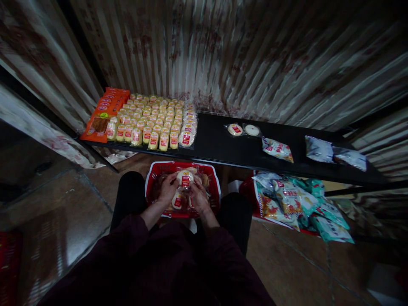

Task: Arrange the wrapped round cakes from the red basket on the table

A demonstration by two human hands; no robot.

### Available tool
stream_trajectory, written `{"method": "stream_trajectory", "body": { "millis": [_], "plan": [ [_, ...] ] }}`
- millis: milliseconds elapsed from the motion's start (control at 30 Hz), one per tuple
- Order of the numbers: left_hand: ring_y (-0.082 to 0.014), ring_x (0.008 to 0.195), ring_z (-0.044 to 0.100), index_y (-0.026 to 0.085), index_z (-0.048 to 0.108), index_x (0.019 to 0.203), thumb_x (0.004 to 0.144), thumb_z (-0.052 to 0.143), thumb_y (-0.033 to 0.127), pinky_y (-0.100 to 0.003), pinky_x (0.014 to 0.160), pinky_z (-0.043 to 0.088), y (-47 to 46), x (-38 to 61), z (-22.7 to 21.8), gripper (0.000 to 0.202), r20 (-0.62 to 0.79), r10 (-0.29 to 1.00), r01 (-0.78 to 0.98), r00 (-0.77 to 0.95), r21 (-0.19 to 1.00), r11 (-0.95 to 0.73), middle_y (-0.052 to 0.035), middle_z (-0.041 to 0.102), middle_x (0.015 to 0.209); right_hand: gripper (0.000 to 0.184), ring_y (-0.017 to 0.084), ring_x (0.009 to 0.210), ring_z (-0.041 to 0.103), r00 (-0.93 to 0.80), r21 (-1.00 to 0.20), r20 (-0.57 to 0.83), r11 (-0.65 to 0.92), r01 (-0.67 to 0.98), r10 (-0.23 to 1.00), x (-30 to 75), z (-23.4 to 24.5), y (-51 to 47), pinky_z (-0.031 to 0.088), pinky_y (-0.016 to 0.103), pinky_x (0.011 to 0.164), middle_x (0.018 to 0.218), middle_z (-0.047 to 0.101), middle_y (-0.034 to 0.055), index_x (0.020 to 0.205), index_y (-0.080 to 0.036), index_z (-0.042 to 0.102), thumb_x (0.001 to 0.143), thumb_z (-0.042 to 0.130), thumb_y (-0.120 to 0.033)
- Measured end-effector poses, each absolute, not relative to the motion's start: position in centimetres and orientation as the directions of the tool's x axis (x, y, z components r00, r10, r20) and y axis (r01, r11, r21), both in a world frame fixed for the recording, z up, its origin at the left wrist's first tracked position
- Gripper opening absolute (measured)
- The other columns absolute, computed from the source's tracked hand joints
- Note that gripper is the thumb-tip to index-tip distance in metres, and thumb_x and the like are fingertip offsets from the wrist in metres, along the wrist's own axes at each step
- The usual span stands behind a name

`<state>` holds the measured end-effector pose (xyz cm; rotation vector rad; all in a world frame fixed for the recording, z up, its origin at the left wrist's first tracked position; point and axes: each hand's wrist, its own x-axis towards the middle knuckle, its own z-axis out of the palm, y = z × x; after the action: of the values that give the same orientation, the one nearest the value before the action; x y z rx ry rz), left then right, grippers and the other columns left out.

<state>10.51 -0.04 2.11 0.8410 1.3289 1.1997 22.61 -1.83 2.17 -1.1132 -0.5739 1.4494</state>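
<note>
Left hand (168, 189) and right hand (199, 196) both pinch a round white pastry in clear wrap (185, 179) above a red plastic basket (181, 164); a long black shelf (212, 142) lies ahead.

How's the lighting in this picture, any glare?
Head view: dim overall, the curtain shadowed at upper right; head view: a pale glare on the floor, lower left; head view: left hand, right hand and the wrapped pack between them are discernible.

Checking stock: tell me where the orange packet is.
In the head view, the orange packet lies on the black shelf, far left, beside rows of yellow packets.
</note>
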Motion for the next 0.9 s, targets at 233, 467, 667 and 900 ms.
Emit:
{"method": "stream_trajectory", "body": {
  "millis": [233,467,667,900],
  "plan": [
    [-0.0164,0.083,0.066,0.016,0.061,0.101,0.077,0.059,0.021,-0.028,0.073,0.054,0.7,11.2,4.1,0.025,-0.279,0.951,-0.169,-0.137,0.952,0.255,-0.0076,0.07,0.097,0.053,0.021,0.085,0.067,0.166,-0.887,-0.28,-0.189,-0.422,0.945,22.9,3.6,-1.2,0.056,0.034,0.073,0.096,0.069,0.0046,0.116,-0.024,0.062,0.068,0.07,-0.047],
    [-0.0186,0.094,0.066,0.016,0.061,0.103,0.077,0.061,0.028,-0.031,0.082,0.052,1.3,11.4,5.2,0.028,-0.214,0.97,-0.158,-0.117,0.968,0.194,-0.0093,0.069,0.105,0.05,0.021,0.083,0.068,0.12,-0.857,-0.259,-0.171,-0.486,0.958,23.7,5.1,-0.9,0.058,0.036,0.071,0.098,0.069,0.004,0.116,-0.026,0.063,0.069,0.072,-0.042],
    [-0.0186,0.092,0.066,0.017,0.061,0.102,0.077,0.06,0.027,-0.031,0.083,0.052,1.8,11.8,6.9,0.027,-0.19,0.975,-0.154,-0.113,0.973,0.172,-0.0084,0.07,0.103,0.048,0.022,0.08,0.067,0.145,-0.875,-0.259,-0.169,-0.453,0.955,24.0,7.0,-0.4,0.057,0.037,0.071,0.096,0.071,0.0034,0.114,-0.026,0.063,0.069,0.072,-0.041],
    [-0.0197,0.094,0.065,0.017,0.06,0.106,0.077,0.059,0.031,-0.031,0.08,0.053,2.0,12.6,9.7,0.032,-0.126,0.991,-0.135,-0.05,0.984,0.119,-0.0092,0.069,0.105,0.043,0.02,0.074,0.068,0.166,-0.866,-0.244,-0.137,-0.48,0.956,24.4,9.7,-0.1,0.056,0.034,0.069,0.09,0.071,0.001,0.108,-0.024,0.063,0.068,0.073,-0.038]
  ]
}}
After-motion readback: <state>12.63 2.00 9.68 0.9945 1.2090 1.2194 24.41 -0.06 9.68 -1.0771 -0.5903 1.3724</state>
